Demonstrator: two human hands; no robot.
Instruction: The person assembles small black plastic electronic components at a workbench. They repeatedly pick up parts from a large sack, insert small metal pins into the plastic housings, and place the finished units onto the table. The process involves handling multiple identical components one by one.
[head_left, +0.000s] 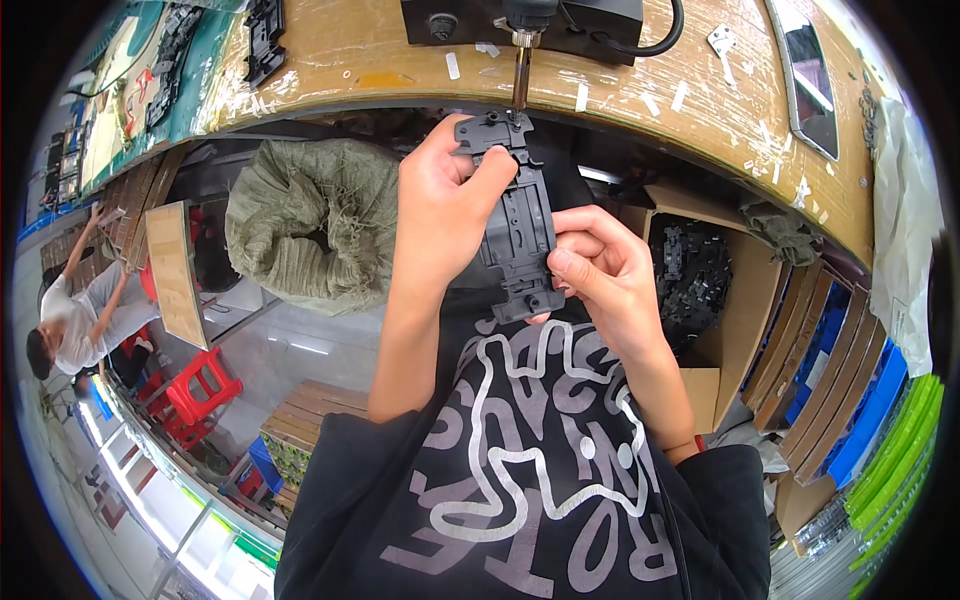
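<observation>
Both my hands hold one black moulded plastic part [520,225], long and ribbed, in front of my chest beyond the bench edge. My left hand [452,195] is closed round its upper left side, the thumb lying across its face. Lower down, my right hand [600,262] pinches the right edge between thumb and fingers. Above the part's far end hangs a screwdriver bit [521,75] on a dark driver head; its tip is at or very close to a corner of the part. Whether the tip touches a screw is too small to tell.
A wooden bench [380,85] carries a black box-shaped machine base [600,30], a phone [808,90] and more black parts [265,45]. Below stand a green woven sack [310,225] and a cardboard box [745,330] of black pieces. A seated person [90,320] is far left, near red stools [203,385].
</observation>
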